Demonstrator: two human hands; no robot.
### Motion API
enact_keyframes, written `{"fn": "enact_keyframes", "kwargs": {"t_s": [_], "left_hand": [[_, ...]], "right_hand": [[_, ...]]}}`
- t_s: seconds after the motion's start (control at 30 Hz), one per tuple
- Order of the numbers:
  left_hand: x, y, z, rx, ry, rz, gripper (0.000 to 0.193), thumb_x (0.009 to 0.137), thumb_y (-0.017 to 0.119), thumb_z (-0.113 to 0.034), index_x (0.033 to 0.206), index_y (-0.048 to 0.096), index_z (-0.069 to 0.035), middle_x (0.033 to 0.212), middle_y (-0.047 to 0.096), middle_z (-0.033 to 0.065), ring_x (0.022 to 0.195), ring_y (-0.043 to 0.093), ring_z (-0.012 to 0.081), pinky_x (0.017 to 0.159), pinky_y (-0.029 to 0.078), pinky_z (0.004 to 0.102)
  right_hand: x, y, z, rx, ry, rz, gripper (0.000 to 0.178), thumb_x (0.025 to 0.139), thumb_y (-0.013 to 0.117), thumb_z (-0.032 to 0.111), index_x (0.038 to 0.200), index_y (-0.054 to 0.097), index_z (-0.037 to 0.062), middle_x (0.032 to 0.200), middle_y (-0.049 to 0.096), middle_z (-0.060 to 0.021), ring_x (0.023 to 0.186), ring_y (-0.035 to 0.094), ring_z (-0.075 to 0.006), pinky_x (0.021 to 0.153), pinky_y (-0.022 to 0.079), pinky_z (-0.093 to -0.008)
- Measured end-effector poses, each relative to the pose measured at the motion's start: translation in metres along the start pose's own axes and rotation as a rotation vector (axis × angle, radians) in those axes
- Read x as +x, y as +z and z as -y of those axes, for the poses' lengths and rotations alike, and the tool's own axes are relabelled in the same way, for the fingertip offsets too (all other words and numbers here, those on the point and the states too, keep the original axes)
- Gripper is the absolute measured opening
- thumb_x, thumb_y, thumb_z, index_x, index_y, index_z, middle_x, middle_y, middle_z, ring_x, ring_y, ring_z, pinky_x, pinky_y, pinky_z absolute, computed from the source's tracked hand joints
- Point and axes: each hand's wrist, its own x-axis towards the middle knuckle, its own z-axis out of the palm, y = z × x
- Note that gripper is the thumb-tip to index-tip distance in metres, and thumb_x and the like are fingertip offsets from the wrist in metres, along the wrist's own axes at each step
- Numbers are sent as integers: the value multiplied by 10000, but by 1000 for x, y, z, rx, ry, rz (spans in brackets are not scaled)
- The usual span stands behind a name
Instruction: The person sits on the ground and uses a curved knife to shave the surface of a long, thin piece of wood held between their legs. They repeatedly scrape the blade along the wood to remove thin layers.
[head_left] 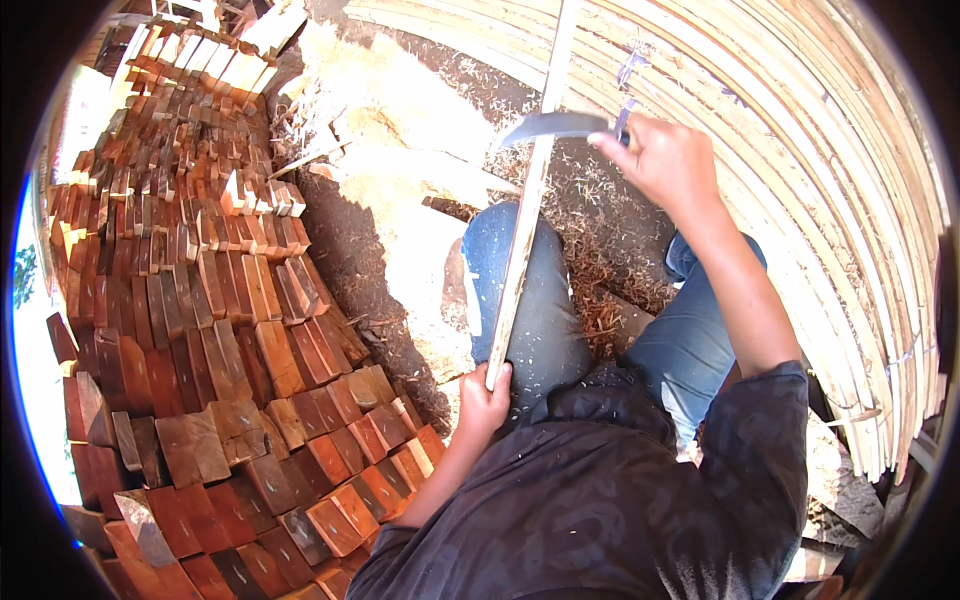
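Observation:
A long, thin wooden strip (522,245) runs from the top of the view down across my left thigh. My left hand (484,403) is closed around its lower end, close to my hip. Up and to the right, my right hand (665,165) is closed in a fist on the grip of a curved knife (560,124), its thumb lying toward the blade. The dark blade crosses the strip well above my knee; whether it bites into the wood I cannot tell. The fist hides most of the knife's grip.
Rows of stacked reddish-brown wood blocks (230,350) fill the left side. Long pale wooden strips (810,190) lie in a curved-looking bundle along the right. Shavings (600,320) are scattered on the ground (365,260) between my legs and ahead of me.

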Motion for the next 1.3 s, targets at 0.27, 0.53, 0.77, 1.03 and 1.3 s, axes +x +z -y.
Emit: {"fn": "enact_keyframes", "kwargs": {"t_s": [0.27, 0.53, 0.77, 1.03, 1.3], "left_hand": [[3, 2, -2, -23, -12, 30, 350, 899, 576, -199, 645, 530, 38, 481, 473, 152, 424, 484, 211, 447, 373, 368], [1, -4, 2, -31, -18, 46, 349, 899, 568, -198, 657, 539, 53, 494, 500, 170, 441, 521, 238, 460, 394, 378], [-1, -1, 4, -1, 31, 1, 362, 897, 582, -213, 660, 543, 58, 483, 490, 160, 421, 503, 236, 446, 383, 377], [-2, 1, 1, -19, -49, 45, 343, 895, 573, -209, 656, 540, 34, 505, 500, 151, 457, 512, 231, 478, 399, 377], [-7, -1, -5, 7, -72, -28, 357, 878, 605, -260, 670, 578, 29, 516, 532, 162, 467, 562, 251, 481, 427, 381]], "right_hand": [[46, 9, -43, -107, -82, -192, 640, 813, 505, 677, 575, 581, 88, 482, 571, -77, 431, 589, -214, 382, 448, -310], [-7, 14, 26, 15, -425, 30, 636, 832, 483, 673, 568, 554, 99, 441, 509, -20, 362, 507, -126, 326, 381, -249], [77, -23, -101, -139, 463, -14, 653, 883, 485, 595, 627, 631, 13, 536, 585, -168, 515, 602, -305, 498, 474, -399], [-77, 70, -64, 168, 704, 213, 655, 873, 488, 592, 717, 666, -19, 673, 636, -225, 669, 645, -374, 638, 510, -451], [-62, 92, -55, 364, 762, 221, 636, 874, 489, 584, 651, 623, 4, 685, 622, -216, 706, 625, -388, 673, 474, -457]]}}
